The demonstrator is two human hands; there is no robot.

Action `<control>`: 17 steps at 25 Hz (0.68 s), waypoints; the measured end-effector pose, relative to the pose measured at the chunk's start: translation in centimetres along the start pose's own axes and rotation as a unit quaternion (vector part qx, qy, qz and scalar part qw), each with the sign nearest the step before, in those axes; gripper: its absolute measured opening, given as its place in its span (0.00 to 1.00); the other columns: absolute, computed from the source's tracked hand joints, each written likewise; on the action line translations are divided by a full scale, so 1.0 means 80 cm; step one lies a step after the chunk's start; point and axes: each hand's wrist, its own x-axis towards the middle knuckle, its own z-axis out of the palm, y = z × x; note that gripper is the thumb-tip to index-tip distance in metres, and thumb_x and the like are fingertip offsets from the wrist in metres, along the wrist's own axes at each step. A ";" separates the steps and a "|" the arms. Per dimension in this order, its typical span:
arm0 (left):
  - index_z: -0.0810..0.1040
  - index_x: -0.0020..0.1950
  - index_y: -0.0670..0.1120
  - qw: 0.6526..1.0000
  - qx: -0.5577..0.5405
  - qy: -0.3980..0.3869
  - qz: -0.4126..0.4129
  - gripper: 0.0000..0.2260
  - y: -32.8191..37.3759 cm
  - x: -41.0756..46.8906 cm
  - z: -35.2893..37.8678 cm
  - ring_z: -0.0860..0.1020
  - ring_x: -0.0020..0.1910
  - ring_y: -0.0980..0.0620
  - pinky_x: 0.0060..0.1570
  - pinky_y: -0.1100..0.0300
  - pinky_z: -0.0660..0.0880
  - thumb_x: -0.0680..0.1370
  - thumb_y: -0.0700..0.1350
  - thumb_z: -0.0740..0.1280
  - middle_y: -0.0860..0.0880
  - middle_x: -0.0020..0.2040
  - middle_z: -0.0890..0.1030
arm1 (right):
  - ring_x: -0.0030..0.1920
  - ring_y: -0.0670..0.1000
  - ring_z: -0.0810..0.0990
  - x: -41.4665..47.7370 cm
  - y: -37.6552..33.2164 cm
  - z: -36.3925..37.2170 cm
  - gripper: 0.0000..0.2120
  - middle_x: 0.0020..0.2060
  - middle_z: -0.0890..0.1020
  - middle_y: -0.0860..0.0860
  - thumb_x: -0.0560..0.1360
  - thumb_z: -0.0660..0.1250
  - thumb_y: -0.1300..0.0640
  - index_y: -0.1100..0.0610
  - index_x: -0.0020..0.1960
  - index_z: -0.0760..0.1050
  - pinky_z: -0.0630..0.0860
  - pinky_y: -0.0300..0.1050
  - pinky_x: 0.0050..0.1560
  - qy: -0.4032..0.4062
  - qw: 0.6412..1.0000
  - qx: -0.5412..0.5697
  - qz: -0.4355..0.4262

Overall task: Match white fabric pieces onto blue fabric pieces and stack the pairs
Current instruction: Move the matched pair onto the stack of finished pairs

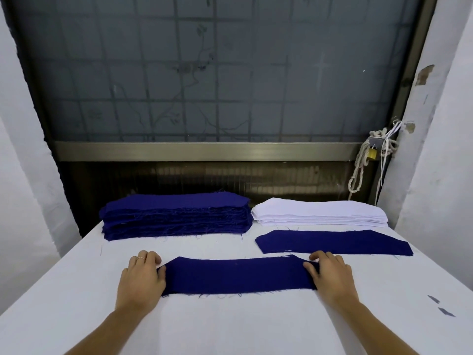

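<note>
Blue piece runs left-right, my left hand and right hand apparently pinching its ends; white stack ahead-right, nearer my right.

"Could you see the ends of the near blue piece?"

"No. The left hand covered one, the right hand the other. Both forearms ran out of view below."

"How many in the blue stack and the white stack?"

"Layers too fine to count. The dark scraps on the bench were too small to make out, and rope half hid the padlock."
</note>
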 end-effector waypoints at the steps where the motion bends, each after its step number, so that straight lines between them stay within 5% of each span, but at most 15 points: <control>1: 0.76 0.55 0.50 1.000 0.007 0.002 0.010 0.06 -0.001 0.001 0.003 0.73 0.51 0.50 0.47 0.56 0.72 0.81 0.49 0.64 0.54 0.51 0.77 | 0.56 0.49 0.74 0.000 0.000 0.000 0.08 0.49 0.78 0.42 0.82 0.60 0.42 0.45 0.54 0.73 0.69 0.45 0.55 0.000 1.000 -0.003 0.002; 7: 0.71 0.44 0.53 0.999 0.045 -0.023 0.019 0.14 -0.006 0.003 0.009 0.70 0.42 0.53 0.46 0.56 0.67 0.80 0.63 0.60 0.57 0.40 0.73 | 0.51 0.49 0.75 -0.001 -0.003 -0.006 0.09 0.43 0.76 0.42 0.80 0.62 0.43 0.47 0.49 0.73 0.69 0.46 0.52 -0.017 1.000 0.013 0.001; 12: 0.72 0.45 0.53 0.999 0.012 -0.036 0.028 0.15 -0.003 0.001 0.001 0.73 0.41 0.54 0.45 0.55 0.71 0.80 0.63 0.60 0.57 0.40 0.75 | 0.44 0.48 0.78 -0.006 -0.005 -0.016 0.07 0.41 0.80 0.44 0.76 0.65 0.57 0.49 0.52 0.76 0.74 0.48 0.50 -0.027 0.995 0.091 0.027; 17: 0.72 0.36 0.52 0.997 -0.004 -0.062 0.044 0.19 0.001 -0.003 -0.010 0.74 0.35 0.56 0.41 0.56 0.73 0.79 0.65 0.63 0.56 0.34 0.75 | 0.43 0.44 0.80 -0.007 0.001 -0.015 0.04 0.42 0.82 0.42 0.80 0.64 0.57 0.50 0.53 0.76 0.74 0.42 0.41 -0.001 0.981 0.184 0.055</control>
